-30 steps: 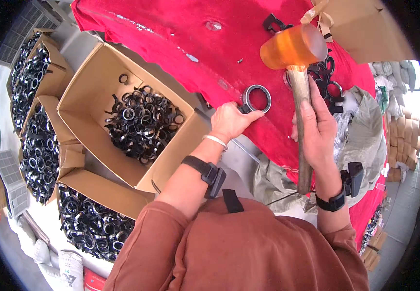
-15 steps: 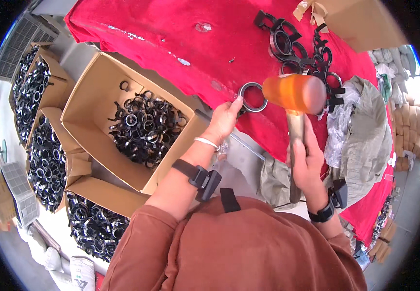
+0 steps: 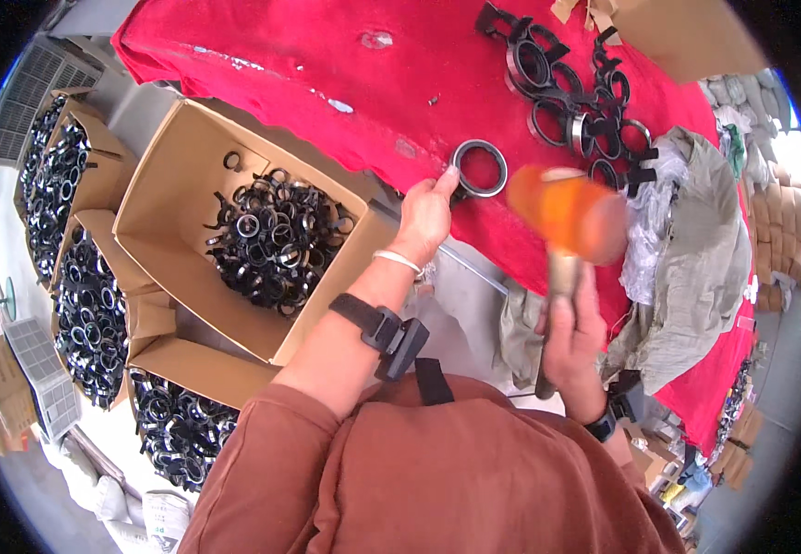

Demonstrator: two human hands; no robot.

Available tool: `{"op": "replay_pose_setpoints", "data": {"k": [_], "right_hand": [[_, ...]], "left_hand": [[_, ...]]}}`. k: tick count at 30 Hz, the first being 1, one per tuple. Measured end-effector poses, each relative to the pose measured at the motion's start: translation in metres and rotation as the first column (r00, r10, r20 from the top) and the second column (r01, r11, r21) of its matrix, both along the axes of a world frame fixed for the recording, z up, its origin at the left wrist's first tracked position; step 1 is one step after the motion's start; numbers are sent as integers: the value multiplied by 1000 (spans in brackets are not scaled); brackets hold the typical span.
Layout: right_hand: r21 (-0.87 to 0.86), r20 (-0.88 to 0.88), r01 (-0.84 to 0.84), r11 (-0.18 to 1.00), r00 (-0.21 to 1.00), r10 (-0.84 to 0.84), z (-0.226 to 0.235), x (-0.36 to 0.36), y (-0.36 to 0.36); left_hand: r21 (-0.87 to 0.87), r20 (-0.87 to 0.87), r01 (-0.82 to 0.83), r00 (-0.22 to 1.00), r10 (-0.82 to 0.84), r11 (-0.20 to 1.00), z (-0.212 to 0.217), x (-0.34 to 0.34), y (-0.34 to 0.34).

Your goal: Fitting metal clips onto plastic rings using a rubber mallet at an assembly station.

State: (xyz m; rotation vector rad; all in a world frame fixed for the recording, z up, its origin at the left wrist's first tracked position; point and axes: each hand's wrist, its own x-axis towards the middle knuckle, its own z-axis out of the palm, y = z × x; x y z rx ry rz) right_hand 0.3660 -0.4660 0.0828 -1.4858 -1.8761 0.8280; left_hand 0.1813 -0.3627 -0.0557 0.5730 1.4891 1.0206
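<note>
My left hand (image 3: 426, 214) pinches the near-left edge of a black ring with a silvery metal rim (image 3: 481, 193) on the red cloth (image 3: 327, 55). To the right, my right hand (image 3: 574, 337) is wrapped round the wooden handle of an orange mallet (image 3: 562, 217). The mallet's head is blurred and sits just right of the ring, apart from it in the picture. Beyond the mallet, several black clamp-like rings with tabs (image 3: 548, 125) lie in a loose pile on the cloth.
An open cardboard box (image 3: 156, 222) on my left holds a heap of similar rings (image 3: 276, 235). More filled boxes (image 3: 91, 309) stand farther left. Crumpled grey sacking (image 3: 696, 268) and clear plastic (image 3: 645, 240) lie right of the mallet. A cardboard piece (image 3: 687, 37) sits at the far right.
The mallet and my right hand have shifted slightly down, and the mallet's head has tilted. My left hand keeps hold of the ring. The whole view has shifted slightly.
</note>
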Motion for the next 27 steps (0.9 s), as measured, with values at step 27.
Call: {"op": "replay_pose_setpoints", "data": {"k": [27], "right_hand": [[-14, -9, 160, 987, 987, -160, -19, 10, 35]], "left_hand": [[-27, 121, -18, 992, 21, 999, 16, -1, -7]]}}
